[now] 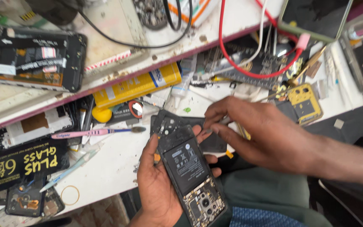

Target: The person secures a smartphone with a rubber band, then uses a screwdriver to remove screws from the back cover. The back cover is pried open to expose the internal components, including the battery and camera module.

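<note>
Cluttered and white, the workbench point(106, 168) ran across the view below a raised shelf point(106, 25), with its front edge nearest the person. Over that front edge, near the middle, the left hand point(158, 185) held an opened phone point(192, 172) with its back cover off, so the black battery and the circuit board with camera parts showed; the thumb lay along 1 long side and the fingertips curled round the other, a firm closed grip on the body. Just above it, touching or nearly touching the phone's top end, the right hand point(253, 130) reached in from the right with its fingers drawn together in a pinch around a thin metal tool point(225, 120), only a short part of which showed. A dark phone back cover point(177, 122) lay on the workbench under both hands. Further left, a pink toothbrush point(93, 133) lay flat, and a yellow spray can point(137, 84) lay on its side under the shelf edge. Near the bench's left edge sat a black packet point(22, 164) with yellow print, and a rubber band point(70, 195) lay near the front edge. Toward the right edge a yellow phone frame piece point(305, 103) rested beside a red cable point(248, 73) looping across the back. Another stripped phone point(34, 59) lay on the shelf at the left.
</note>
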